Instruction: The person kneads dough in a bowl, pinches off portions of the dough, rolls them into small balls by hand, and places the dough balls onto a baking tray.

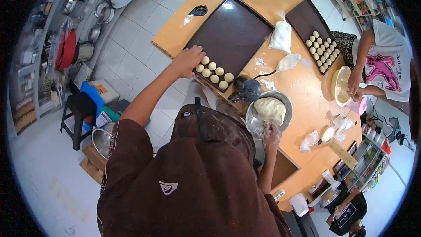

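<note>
At the near left corner of a dark baking tray (pixel 232 30), my left hand (pixel 191 60) has its fingers curled down beside several pale dough balls (pixel 214 79); what lies under the fingers is hidden. My right hand (pixel 272 134) reaches over the near rim of a metal bowl (pixel 287 125), its fingers closed against a large lump of dough (pixel 269 109). A black rounded device (pixel 248 88), perhaps a kitchen scale, stands between tray and bowl.
A second tray (pixel 307 22) carries more dough balls. A bag of white powder (pixel 281 36) stands between the trays. Across the table, a person's hands (pixel 354 85) work over a yellowish bowl (pixel 340 88). Another person (pixel 348 213) is at lower right. Shelves hold pans at left.
</note>
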`<state>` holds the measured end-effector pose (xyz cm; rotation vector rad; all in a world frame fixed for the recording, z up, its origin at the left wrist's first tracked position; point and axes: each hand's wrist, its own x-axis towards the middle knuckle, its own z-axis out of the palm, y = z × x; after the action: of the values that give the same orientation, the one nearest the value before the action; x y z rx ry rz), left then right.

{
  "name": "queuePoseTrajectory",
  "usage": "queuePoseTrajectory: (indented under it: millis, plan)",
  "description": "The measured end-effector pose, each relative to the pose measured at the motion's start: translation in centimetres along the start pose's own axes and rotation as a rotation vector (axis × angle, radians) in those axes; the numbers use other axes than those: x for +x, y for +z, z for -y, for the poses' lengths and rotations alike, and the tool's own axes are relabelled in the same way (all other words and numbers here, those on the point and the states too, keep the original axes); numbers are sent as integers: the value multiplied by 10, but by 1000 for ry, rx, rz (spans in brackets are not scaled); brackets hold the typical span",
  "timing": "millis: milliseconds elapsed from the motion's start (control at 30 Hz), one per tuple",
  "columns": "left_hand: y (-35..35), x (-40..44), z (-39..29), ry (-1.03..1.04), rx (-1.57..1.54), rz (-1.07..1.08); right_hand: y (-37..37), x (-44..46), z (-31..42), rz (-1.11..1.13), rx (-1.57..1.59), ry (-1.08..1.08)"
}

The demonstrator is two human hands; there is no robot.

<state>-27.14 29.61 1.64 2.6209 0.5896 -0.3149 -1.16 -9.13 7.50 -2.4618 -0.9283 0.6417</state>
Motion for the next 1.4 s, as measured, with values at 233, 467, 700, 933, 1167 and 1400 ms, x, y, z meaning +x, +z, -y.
queuePoseTrajectory:
  millis: [233, 467, 700, 933, 1167, 1400]
  plan:
    - [-9, 5, 16, 45, 25, 73, 36, -6, -2, -8, -16, 208]
    - [-6, 5, 25, 146, 10, -39, 68, 8, 2, -182, -187, 66]
    - [-9, 6, 24, 115, -32, 64, 82, 6, 15, -280, -68, 177]
    - [-16, 12, 38, 81, -325, -14, 77, 6, 37, -218, -35, 199]
    - [-7, 28, 38, 197, -274, -44, 82, 4, 30, -103, -48, 345]
    - [0, 30, 47, 181, -314, -50, 80, 2, 41, -66, 78, 358]
